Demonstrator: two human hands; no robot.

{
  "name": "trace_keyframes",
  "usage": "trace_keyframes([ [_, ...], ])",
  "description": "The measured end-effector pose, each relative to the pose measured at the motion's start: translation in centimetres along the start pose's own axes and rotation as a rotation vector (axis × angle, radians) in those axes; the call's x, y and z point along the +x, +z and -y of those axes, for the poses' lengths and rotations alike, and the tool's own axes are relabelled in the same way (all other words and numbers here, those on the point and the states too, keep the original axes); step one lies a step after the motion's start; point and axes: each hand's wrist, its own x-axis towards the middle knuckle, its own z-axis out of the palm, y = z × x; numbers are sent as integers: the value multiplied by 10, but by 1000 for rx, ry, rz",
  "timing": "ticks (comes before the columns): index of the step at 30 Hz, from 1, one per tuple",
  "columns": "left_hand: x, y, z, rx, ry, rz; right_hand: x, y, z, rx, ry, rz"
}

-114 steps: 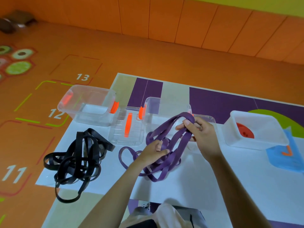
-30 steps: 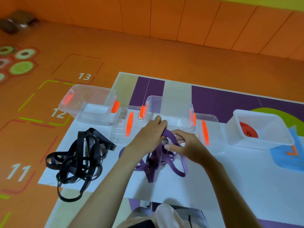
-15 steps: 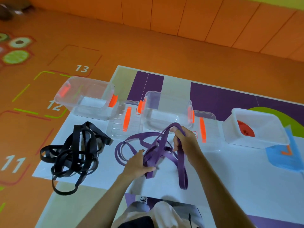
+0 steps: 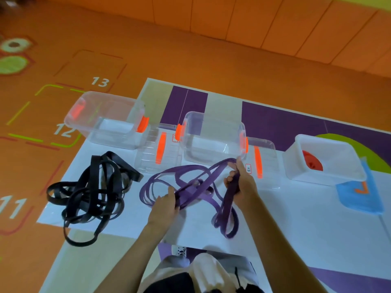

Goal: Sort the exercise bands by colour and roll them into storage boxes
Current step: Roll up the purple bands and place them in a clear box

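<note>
- Curled fingers of left hand (image 4: pixel 165 203) and right hand (image 4: pixel 241 182) each grip purple bands (image 4: pixel 228 205), just in front of middle clear box (image 4: pixel 213 123).
- Tangle hides strand count; left fingertips buried.
- Black bands (image 4: pixel 93 187) lie at mat (image 4: pixel 296 218) left edge; bare mat right of forearm.

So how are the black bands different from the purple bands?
The black bands are black and the purple bands are purple. The black bands lie untouched on the mat, while the left hand and right hand grip the purple bands. The black bands sit to the left of the purple bands. Both are tangled loops, not rolled up yet.
</note>
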Motion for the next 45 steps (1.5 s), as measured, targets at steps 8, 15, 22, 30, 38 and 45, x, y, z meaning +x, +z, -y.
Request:
trace_keyframes([
  [8, -19, -58, -15, -146, 262, -14, 6, -3, -13, -138, 29, 40],
  [15, -16, -77, -10, -563, 200, 15, -13, 7, -18, -418, 61, 396],
  [22, -8, -84, -7, -760, 197, -33, -4, 6, -22, -612, 103, 332],
  [30, -4, -103, 2, -939, 161, -84, 2, -8, -13, -676, 32, 260],
  [38, -7, -89, 24, -1137, -43, -172, -4, -24, 15, -557, -92, 160],
  [45, -14, -73, 38, -1114, -217, -258, -19, -25, 45, -497, -275, 158],
])
